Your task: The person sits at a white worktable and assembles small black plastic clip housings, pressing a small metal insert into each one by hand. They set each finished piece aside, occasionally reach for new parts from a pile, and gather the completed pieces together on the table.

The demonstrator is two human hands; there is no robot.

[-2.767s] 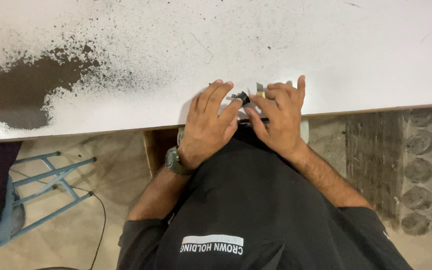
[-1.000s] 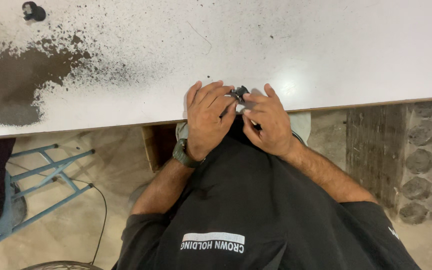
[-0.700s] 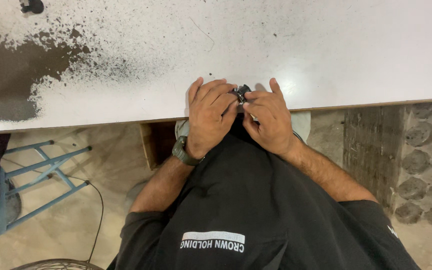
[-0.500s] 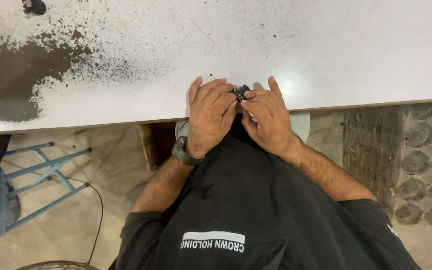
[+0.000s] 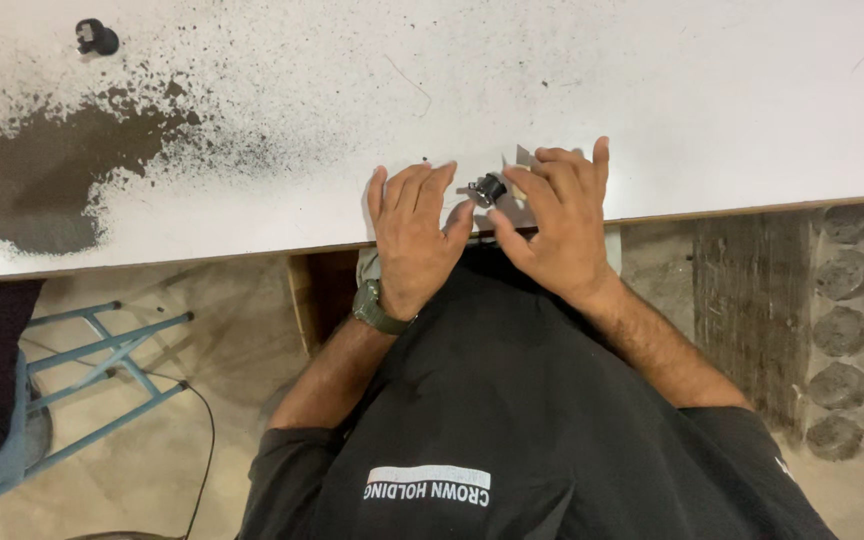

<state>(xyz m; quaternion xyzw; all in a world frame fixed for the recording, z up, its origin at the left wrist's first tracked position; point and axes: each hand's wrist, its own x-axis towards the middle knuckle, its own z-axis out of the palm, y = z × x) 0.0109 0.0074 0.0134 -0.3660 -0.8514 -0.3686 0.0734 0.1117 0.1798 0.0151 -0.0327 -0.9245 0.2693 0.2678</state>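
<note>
Both hands rest at the near edge of a white table (image 5: 652, 90). Between their fingertips sits a small black and metal part (image 5: 487, 189). My left hand (image 5: 414, 235), with a green watch on its wrist, lies palm down, its fingers touching the part from the left. My right hand (image 5: 557, 220) curls over the part from the right, fingers pinching it. A scrap of grey material (image 5: 524, 156) shows just behind the right fingers. How firmly each hand grips the part is partly hidden by the fingers.
A small black knob-like object (image 5: 97, 38) lies at the table's far left. Dark speckled stain (image 5: 42, 180) covers the left of the tabletop. Below stand a blue metal stool frame (image 5: 82, 370) with a cable, and a stone wall (image 5: 852, 330) at the right.
The view has shifted down a little, so the black knob at the far left shows fully. Both hands stay at the table edge on the small part, the right fingers slightly more spread.
</note>
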